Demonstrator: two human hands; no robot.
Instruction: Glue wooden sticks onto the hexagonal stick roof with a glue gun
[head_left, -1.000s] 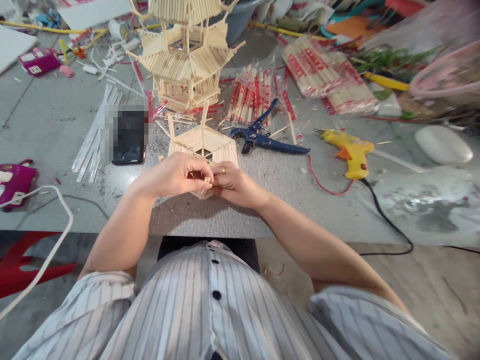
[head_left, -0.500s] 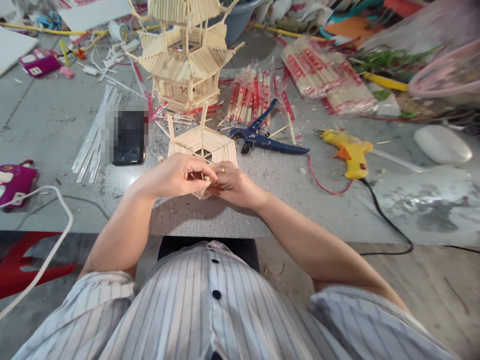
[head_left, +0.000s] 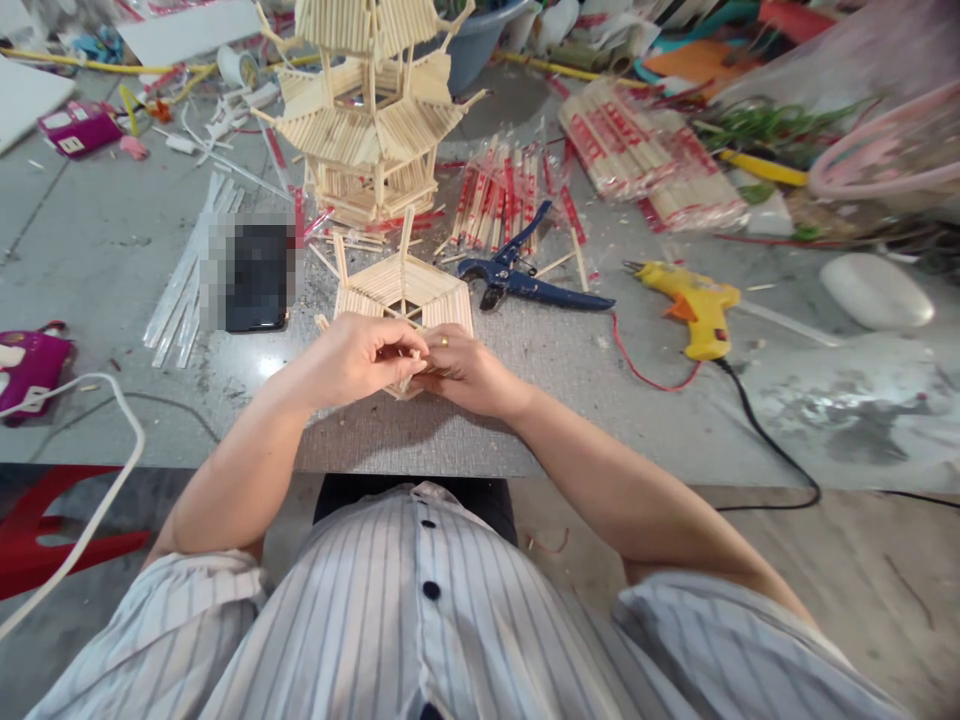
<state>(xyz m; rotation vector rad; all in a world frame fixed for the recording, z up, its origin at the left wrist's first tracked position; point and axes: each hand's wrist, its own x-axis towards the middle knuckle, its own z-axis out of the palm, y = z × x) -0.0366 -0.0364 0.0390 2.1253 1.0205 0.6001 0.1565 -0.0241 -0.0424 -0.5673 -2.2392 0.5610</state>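
Note:
A six-sided roof piece of wooden sticks [head_left: 382, 280] lies on the table in front of me, with short sticks rising from its far corners. Over its near left side, my left hand [head_left: 367, 355] is closed, thumb and index finger pinching the end of a small wooden stick [head_left: 415, 356]. My right hand [head_left: 469, 368], with a ring on one finger, is closed at the near right edge of the roof piece, its fingertips meeting the left ones at the stick. The fingers cover most of the near side.
Behind stands a tiered stick pagoda [head_left: 367, 120]. To the right lie a blue cutter [head_left: 517, 275], a yellow glue gun [head_left: 694, 305] with its cord, and packaged chopsticks [head_left: 622, 135]. A phone [head_left: 259, 275] and clear glue sticks [head_left: 184, 290] lie left.
Both hands stay in nearly the same place over the roof piece. The left fingers have shifted very slightly; the whole view has moved a little.

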